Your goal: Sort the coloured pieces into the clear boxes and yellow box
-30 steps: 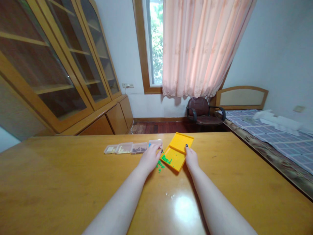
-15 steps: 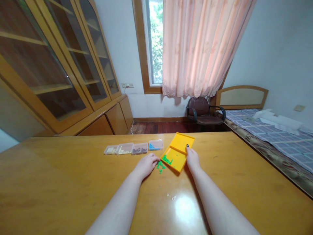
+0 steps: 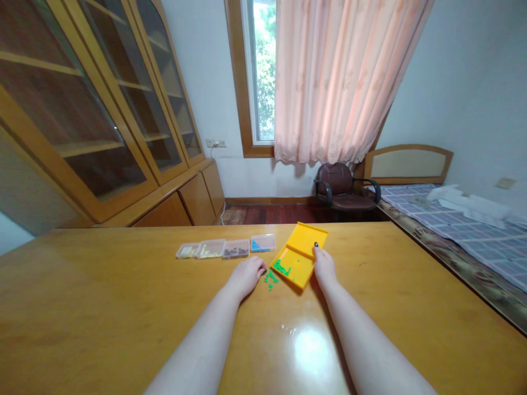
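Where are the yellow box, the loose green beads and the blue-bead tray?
yellow box (image 3: 307,239): head view, inside of its open lid.
loose green beads (image 3: 270,278): head view, middle of the spill.
blue-bead tray (image 3: 268,241): head view, its bare right end.

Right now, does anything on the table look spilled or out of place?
Yes. A few green beads lie loose on the table, just outside the open yellow box, beside the left hand. The right hand touches the box's right edge.
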### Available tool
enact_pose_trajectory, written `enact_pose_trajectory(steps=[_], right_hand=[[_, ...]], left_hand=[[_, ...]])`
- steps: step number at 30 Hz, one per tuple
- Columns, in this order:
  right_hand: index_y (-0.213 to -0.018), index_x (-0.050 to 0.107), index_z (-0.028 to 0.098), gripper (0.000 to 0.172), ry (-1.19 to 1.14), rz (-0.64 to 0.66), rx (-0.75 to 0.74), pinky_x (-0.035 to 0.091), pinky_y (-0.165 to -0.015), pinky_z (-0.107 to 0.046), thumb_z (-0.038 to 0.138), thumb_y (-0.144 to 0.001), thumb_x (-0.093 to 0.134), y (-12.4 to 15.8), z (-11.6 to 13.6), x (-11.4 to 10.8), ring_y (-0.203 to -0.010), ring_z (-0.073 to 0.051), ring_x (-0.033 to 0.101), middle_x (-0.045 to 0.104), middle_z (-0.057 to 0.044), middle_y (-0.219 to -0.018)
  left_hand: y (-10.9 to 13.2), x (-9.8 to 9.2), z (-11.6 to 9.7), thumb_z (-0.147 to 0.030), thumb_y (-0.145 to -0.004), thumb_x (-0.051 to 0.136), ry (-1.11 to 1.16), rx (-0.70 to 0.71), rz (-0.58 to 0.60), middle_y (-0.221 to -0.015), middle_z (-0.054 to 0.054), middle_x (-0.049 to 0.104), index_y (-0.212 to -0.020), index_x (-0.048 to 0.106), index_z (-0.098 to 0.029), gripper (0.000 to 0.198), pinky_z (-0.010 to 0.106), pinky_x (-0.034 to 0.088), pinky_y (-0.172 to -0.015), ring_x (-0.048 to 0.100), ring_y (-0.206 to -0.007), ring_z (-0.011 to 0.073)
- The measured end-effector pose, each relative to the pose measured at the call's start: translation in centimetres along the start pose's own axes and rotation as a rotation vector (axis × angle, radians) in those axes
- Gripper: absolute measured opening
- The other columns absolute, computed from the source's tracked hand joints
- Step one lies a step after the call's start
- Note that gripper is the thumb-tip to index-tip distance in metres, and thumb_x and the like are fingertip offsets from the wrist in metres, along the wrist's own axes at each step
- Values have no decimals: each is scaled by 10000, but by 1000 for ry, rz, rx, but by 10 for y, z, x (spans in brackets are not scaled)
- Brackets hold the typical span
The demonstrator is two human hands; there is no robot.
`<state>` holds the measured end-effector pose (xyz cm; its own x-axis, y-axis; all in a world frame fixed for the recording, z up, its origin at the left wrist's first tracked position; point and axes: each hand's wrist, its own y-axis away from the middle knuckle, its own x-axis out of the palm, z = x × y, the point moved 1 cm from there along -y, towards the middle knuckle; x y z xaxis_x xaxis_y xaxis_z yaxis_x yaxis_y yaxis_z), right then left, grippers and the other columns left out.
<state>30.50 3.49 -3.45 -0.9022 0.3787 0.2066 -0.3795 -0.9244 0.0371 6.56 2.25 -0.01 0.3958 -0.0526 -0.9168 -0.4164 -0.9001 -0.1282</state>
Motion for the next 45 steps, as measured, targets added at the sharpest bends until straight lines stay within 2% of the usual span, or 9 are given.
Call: enact_pose_trajectory(steps=[4, 8, 12, 15, 18, 24, 29, 38, 45], right_hand=[[-822, 626, 134, 453, -10, 6, 3, 488, -621, -293, 552, -666, 549, 1, 2, 1, -761, -231, 637, 690, -94, -846], [-730, 614, 142, 439, 14, -14, 11, 484, -597, -294, 570, -644, 560, 2, 3, 1, -710, -229, 636, 692, -85, -769], [-709, 603, 151, 441, 20, -24, 3, 479, -579, -287, 583, -638, 558, 0, 1, -1, -684, -224, 632, 690, -77, -734], [-726, 608, 154, 439, 21, -15, 6, 479, -583, -285, 582, -648, 548, 0, 0, -1, -695, -223, 632, 692, -78, -747], [-769, 623, 153, 462, 39, -19, 1, 477, -579, -282, 591, -648, 542, -1, -1, -1, -714, -227, 634, 695, -83, -775], [-842, 629, 132, 486, 13, -8, 10, 477, -571, -278, 576, -666, 538, -1, -1, -2, -732, -227, 635, 692, -96, -822], [-846, 629, 136, 469, 6, -9, 11, 481, -582, -278, 561, -667, 548, 0, 1, -1, -747, -228, 635, 693, -91, -820], [-840, 632, 140, 465, -13, -6, 22, 487, -586, -286, 563, -663, 550, 0, 2, 0, -740, -234, 640, 695, -89, -804], [-835, 635, 145, 436, -28, 3, 9, 486, -604, -294, 541, -669, 557, 1, 0, 0, -740, -232, 640, 694, -80, -808]], left_hand=[[-2, -5, -12, -222, -822, 436, 86, 48, -133, -867, 21, 581, -844, 564, -190, 134, 248, 414, -746, 532, -816, 135], [-10, 0, -32, -196, -833, 409, 170, 66, -265, -988, 35, 589, -964, 557, -190, 198, 277, 402, -869, 522, -960, 145], [-9, 3, -37, -202, -803, 464, 156, 67, -219, -1174, 48, 529, -1168, 470, -210, 365, 318, 371, -941, 480, -1075, 171], [-3, -5, -25, -203, -822, 421, 120, 30, -192, -1052, 41, 580, -1038, 557, -205, 255, 300, 397, -888, 515, -991, 163], [2, -13, -13, -209, -821, 424, 73, 30, -88, -941, 33, 595, -910, 611, -207, 208, 268, 412, -820, 533, -896, 150], [2, -9, -13, -216, -813, 439, 70, 123, 76, -944, 17, 585, -948, 634, -261, 241, 236, 406, -783, 537, -860, 134], [2, -7, -9, -205, -807, 447, 37, 112, 69, -930, 15, 575, -939, 643, -278, 248, 238, 399, -765, 537, -849, 138], [-1, -5, -3, -226, -774, 507, 12, -20, 56, -864, 27, 574, -802, 609, -195, 110, 245, 397, -723, 527, -815, 148], [-3, 3, -2, -253, -818, 446, -48, -50, 33, -836, 36, 572, -790, 572, -177, 149, 244, 382, -672, 529, -760, 145]])
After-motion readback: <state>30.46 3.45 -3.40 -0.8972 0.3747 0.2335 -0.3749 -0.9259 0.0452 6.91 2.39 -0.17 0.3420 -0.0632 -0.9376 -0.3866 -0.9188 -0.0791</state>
